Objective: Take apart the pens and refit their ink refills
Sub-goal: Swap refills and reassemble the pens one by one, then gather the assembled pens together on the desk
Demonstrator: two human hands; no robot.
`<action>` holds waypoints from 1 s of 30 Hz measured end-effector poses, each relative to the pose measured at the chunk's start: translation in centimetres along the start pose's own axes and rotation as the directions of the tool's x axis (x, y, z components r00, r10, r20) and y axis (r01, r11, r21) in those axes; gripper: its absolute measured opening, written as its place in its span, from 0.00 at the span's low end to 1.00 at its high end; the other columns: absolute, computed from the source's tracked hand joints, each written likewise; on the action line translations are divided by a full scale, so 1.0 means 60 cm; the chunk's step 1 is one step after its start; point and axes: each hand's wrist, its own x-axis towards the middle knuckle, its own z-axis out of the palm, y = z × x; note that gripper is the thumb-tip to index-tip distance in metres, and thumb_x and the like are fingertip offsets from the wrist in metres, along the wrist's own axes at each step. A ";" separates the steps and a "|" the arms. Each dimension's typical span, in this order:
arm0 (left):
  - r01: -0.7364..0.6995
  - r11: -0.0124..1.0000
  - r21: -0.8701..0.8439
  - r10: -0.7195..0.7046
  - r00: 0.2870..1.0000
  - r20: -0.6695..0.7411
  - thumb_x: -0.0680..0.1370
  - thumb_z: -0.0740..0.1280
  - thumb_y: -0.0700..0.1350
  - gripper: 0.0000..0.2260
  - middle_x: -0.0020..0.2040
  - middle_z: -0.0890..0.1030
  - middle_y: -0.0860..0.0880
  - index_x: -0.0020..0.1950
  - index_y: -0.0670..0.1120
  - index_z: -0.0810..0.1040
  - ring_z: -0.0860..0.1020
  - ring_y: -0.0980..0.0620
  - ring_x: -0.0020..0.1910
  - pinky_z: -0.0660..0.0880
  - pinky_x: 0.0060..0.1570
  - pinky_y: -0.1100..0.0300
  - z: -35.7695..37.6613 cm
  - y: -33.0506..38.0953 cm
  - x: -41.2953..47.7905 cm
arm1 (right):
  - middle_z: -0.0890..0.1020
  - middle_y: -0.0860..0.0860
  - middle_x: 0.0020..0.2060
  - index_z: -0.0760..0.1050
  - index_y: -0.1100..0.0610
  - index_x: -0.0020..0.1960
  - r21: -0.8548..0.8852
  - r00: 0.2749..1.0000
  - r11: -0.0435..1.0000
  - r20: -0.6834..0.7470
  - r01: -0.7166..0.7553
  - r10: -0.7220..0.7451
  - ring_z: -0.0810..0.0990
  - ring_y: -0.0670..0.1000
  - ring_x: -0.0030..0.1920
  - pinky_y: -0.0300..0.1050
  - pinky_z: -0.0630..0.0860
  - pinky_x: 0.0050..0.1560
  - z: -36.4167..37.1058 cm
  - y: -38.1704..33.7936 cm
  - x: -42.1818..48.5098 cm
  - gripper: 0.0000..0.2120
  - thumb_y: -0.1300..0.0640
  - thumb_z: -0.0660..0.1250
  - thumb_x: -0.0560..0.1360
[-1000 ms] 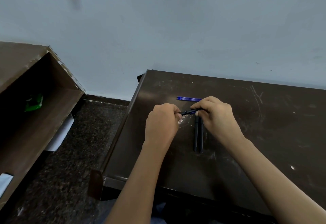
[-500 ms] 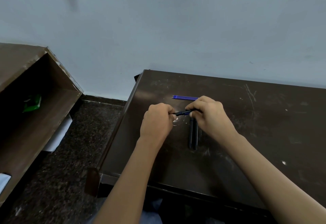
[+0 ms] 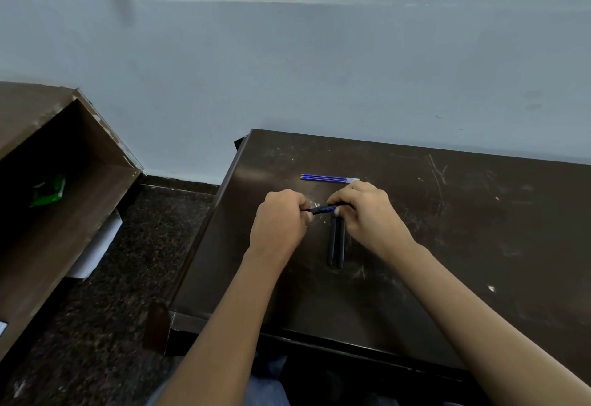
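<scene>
Dark tabletop (image 3: 463,246): the pen (image 3: 323,209) was held with long axis left-to-right, ends clamped in grips of left hand (image 3: 278,223) and right hand (image 3: 367,214).

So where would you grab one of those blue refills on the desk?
Probably mid-length, from above, pinching front to back: the blue refills lie flat side by side on the desk, thin, running left to right.
</scene>
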 end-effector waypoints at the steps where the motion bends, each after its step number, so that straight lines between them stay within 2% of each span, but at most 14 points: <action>1: 0.001 1.000 -0.009 -0.001 1.000 -0.002 0.77 0.66 0.45 0.08 0.40 0.76 0.51 0.54 0.48 0.82 0.73 0.55 0.38 0.69 0.38 0.63 0.001 0.001 0.000 | 0.81 0.56 0.49 0.82 0.59 0.53 0.003 1.000 1.000 -0.005 -0.004 0.004 0.76 0.55 0.54 0.43 0.69 0.55 -0.001 0.002 0.000 0.12 0.67 0.64 0.74; 5: 0.018 0.995 -0.096 -0.018 1.000 -0.003 0.76 0.68 0.44 0.08 0.41 0.77 0.53 0.54 0.47 0.82 0.74 0.57 0.38 0.64 0.32 0.70 0.002 0.001 0.004 | 0.80 0.55 0.49 0.82 0.58 0.51 0.061 0.999 0.998 -0.034 -0.025 0.027 0.77 0.55 0.52 0.49 0.75 0.56 -0.002 0.005 0.006 0.12 0.68 0.66 0.72; 7: 0.046 0.992 -0.116 -0.044 0.999 0.020 0.75 0.69 0.44 0.09 0.42 0.78 0.53 0.55 0.47 0.82 0.74 0.57 0.39 0.67 0.34 0.69 0.003 0.002 0.004 | 0.80 0.54 0.50 0.81 0.58 0.53 0.074 0.999 0.996 -0.016 -0.048 0.050 0.77 0.54 0.53 0.48 0.74 0.57 0.003 0.007 0.008 0.13 0.69 0.66 0.72; 11: 0.111 0.975 -0.190 -0.104 0.993 0.050 0.74 0.71 0.42 0.11 0.46 0.79 0.50 0.56 0.45 0.81 0.76 0.55 0.44 0.74 0.49 0.61 0.014 -0.001 0.004 | 0.78 0.53 0.56 0.75 0.56 0.61 0.125 0.990 0.983 -0.017 -0.135 0.138 0.76 0.53 0.57 0.48 0.73 0.61 0.010 0.012 0.010 0.19 0.66 0.67 0.72; 12: 0.124 0.971 -0.202 -0.118 0.992 0.043 0.73 0.72 0.42 0.11 0.45 0.79 0.50 0.55 0.44 0.81 0.75 0.56 0.43 0.74 0.49 0.61 0.018 -0.003 0.005 | 0.77 0.53 0.58 0.74 0.55 0.63 0.138 0.983 0.974 -0.019 -0.177 0.182 0.76 0.53 0.58 0.49 0.73 0.62 0.010 0.016 0.011 0.20 0.65 0.68 0.72; 14: 0.153 0.965 -0.211 -0.152 0.988 0.021 0.73 0.72 0.43 0.09 0.44 0.79 0.50 0.52 0.44 0.81 0.75 0.57 0.39 0.73 0.43 0.65 0.024 -0.007 0.009 | 0.76 0.54 0.58 0.71 0.55 0.65 0.164 0.959 0.947 -0.005 -0.278 0.282 0.75 0.54 0.58 0.53 0.74 0.61 0.008 0.027 0.011 0.20 0.63 0.67 0.73; 16: 0.208 0.958 -0.199 -0.208 0.978 0.025 0.73 0.72 0.43 0.07 0.43 0.79 0.49 0.49 0.44 0.80 0.74 0.57 0.36 0.71 0.36 0.66 0.029 -0.007 0.018 | 0.76 0.56 0.58 0.72 0.57 0.64 0.159 0.930 0.916 0.051 -0.368 0.365 0.75 0.55 0.58 0.54 0.75 0.61 0.007 0.038 0.010 0.19 0.62 0.67 0.73; 20: 0.301 0.946 -0.123 -0.297 0.954 0.052 0.74 0.71 0.48 0.09 0.43 0.77 0.48 0.50 0.43 0.79 0.74 0.52 0.38 0.70 0.38 0.59 0.047 0.003 0.041 | 0.78 0.58 0.58 0.72 0.60 0.64 0.121 0.867 0.864 0.178 -0.489 0.466 0.76 0.56 0.60 0.51 0.73 0.62 0.018 0.044 0.003 0.19 0.61 0.68 0.73; 22: 0.310 0.947 -0.080 -0.305 0.950 0.064 0.76 0.68 0.49 0.10 0.43 0.74 0.50 0.53 0.44 0.79 0.71 0.54 0.36 0.68 0.35 0.60 0.062 0.008 0.045 | 0.77 0.59 0.58 0.72 0.61 0.64 0.108 0.860 0.861 0.193 -0.497 0.472 0.75 0.58 0.60 0.50 0.74 0.61 0.028 0.041 0.000 0.19 0.62 0.67 0.73; 24: 0.318 0.947 -0.044 -0.315 0.947 0.069 0.77 0.67 0.50 0.11 0.44 0.75 0.49 0.54 0.45 0.78 0.71 0.54 0.38 0.67 0.38 0.59 0.079 0.008 0.048 | 0.75 0.60 0.58 0.70 0.62 0.65 0.106 0.858 0.861 0.208 -0.498 0.470 0.74 0.58 0.60 0.49 0.74 0.60 0.038 0.038 0.000 0.19 0.63 0.65 0.74; 28: 0.298 0.955 0.007 -0.297 0.952 0.072 0.77 0.66 0.51 0.11 0.50 0.80 0.47 0.53 0.44 0.78 0.74 0.51 0.41 0.69 0.39 0.57 0.099 0.008 0.050 | 0.73 0.61 0.61 0.67 0.62 0.68 0.115 0.854 0.858 0.227 -0.501 0.468 0.74 0.58 0.61 0.49 0.72 0.60 0.055 0.038 -0.002 0.21 0.63 0.65 0.76; 30: 0.278 0.960 0.021 -0.279 0.957 0.076 0.77 0.66 0.51 0.12 0.51 0.80 0.47 0.54 0.44 0.77 0.77 0.49 0.46 0.69 0.41 0.57 0.105 0.008 0.049 | 0.72 0.60 0.61 0.65 0.61 0.70 0.113 0.850 0.858 0.248 -0.502 0.465 0.73 0.58 0.62 0.48 0.71 0.60 0.062 0.041 -0.005 0.23 0.61 0.65 0.76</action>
